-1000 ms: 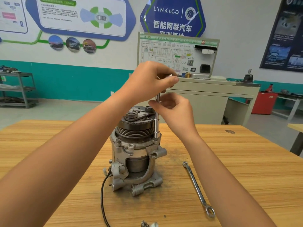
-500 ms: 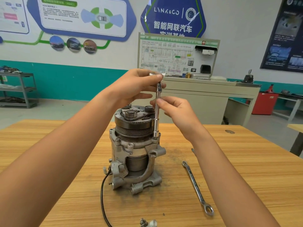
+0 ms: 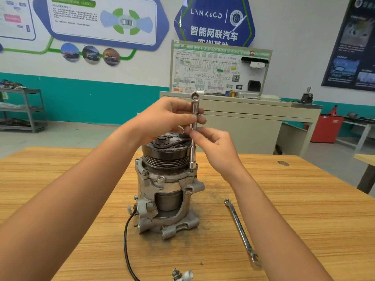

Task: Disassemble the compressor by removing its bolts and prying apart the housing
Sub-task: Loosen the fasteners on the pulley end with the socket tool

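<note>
Nearest the viewer, in front of the compressor (image 3: pixel 166 191), a small white plug (image 3: pixel 182 275) lies on the wooden table (image 3: pixel 294 209). A black cable (image 3: pixel 125 240) runs from the compressor's lower left side toward the table's near edge. To the right of the compressor, apart from it, a flat spanner (image 3: pixel 241 232) lies on the table with its open end nearer the viewer.

The compressor stands upright near the middle of the table, its grooved pulley on top and dark grit around its foot. At its upper right rim a long wrench (image 3: pixel 194 136) stands upright, its lower end seated on the flange there and its ring end at the top.

Both hands hold this 1 tool. The left hand (image 3: pixel 168 118) has its grip closed round the upper shaft, fingers curled over it just below the ring end. The right hand (image 3: pixel 215 147) has its grip pinched on the shaft just lower, thumb and forefinger against the metal, the other fingers loosely bent.

Behind the compressor stands a grey cabinet (image 3: pixel 243 122) carrying a wiring-diagram board (image 3: pixel 213 72). Far left of it is a metal shelf rack (image 3: pixel 22 110), and far right a red box (image 3: pixel 325 128).
</note>
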Demonstrator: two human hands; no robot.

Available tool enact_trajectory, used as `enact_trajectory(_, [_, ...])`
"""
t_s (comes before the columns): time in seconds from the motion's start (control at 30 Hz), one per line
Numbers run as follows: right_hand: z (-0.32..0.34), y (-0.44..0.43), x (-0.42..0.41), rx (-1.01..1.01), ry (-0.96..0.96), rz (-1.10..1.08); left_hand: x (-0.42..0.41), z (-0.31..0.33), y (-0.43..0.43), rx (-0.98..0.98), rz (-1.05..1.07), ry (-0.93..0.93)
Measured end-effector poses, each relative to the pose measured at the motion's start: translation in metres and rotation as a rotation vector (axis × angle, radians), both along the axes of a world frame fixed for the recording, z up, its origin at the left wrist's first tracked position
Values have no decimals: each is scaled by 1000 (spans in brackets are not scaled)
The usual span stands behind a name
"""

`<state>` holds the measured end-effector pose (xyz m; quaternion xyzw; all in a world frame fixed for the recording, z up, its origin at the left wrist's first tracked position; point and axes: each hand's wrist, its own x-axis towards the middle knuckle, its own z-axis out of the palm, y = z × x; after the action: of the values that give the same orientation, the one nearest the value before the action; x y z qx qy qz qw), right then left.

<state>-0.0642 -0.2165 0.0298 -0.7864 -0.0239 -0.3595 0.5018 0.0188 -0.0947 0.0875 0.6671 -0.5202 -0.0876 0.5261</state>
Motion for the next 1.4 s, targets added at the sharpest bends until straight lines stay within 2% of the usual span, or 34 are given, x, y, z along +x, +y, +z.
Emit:
enact_trajectory(0.1, [-4, 0, 2, -22, 19, -80, -2, -2, -3, -60, 79, -2])
enact_trajectory(0.17, [-10, 1, 3, -35, -27, -221, -4, -5, -7, -111, 132, -6])
enact_trajectory(0.23, [-13, 2, 3, -31, -77, -263, -6, -8, -11, -157, 186, -28])
enact_trajectory(0.3, [-13, 2, 2, -38, -88, -233, -7, -11, -14, -167, 212, -65])
enact_trajectory(0.4, [-10, -2, 0, -46, -41, -164, -6, -9, -9, -71, 155, -142])
enact_trajectory(0.53, [-10, -5, 0, -16, -1, -99, -2, -5, -2, -30, 101, -146])
enact_trajectory(0.77, [-12, 2, 1, 41, -85, -218, -5, -8, -13, -72, 241, -177])
enact_trajectory(0.97, [-10, -1, 1, 84, -40, -107, -3, -5, -7, 72, 67, -133])
enact_trajectory(1.07, [-12, -1, 0, 144, -14, -86, -5, -5, -8, 36, 75, -148])
enact_trajectory(1.27, [-13, 2, 0, 97, -60, -197, -4, -11, -13, -31, 191, -178])
enact_trajectory(1.4, [-11, 4, 0, 81, -29, -132, -4, -10, -10, 9, 107, -154])
